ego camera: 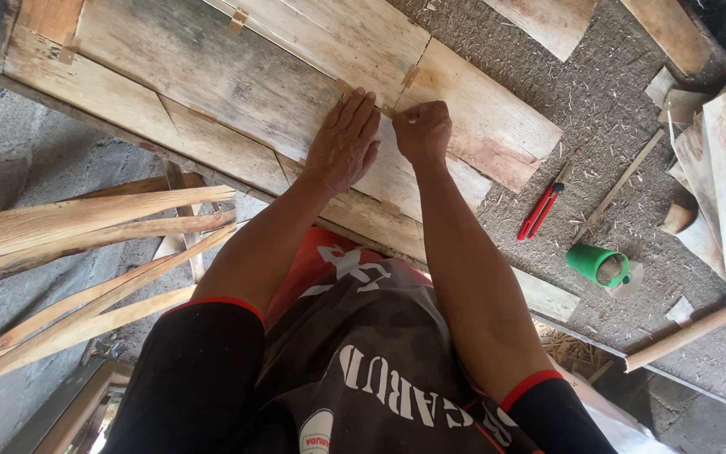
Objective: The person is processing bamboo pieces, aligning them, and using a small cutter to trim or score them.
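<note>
On the veneer sheet [211, 84], the left hand [344, 143] lies flat, fingers together; the right hand [422, 130] is fisted, pinching tape [390, 133] beside it.

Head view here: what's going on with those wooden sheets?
A person leans over a panel of thin pale wooden veneer sheets laid edge to edge on a rough work surface. The left hand lies flat, fingers spread, pressing a sheet down at a seam. The right hand is curled into a closed grip at the same seam; what it pinches is too small to tell. A red utility knife and a green plastic cup lie untouched to the right.
</note>
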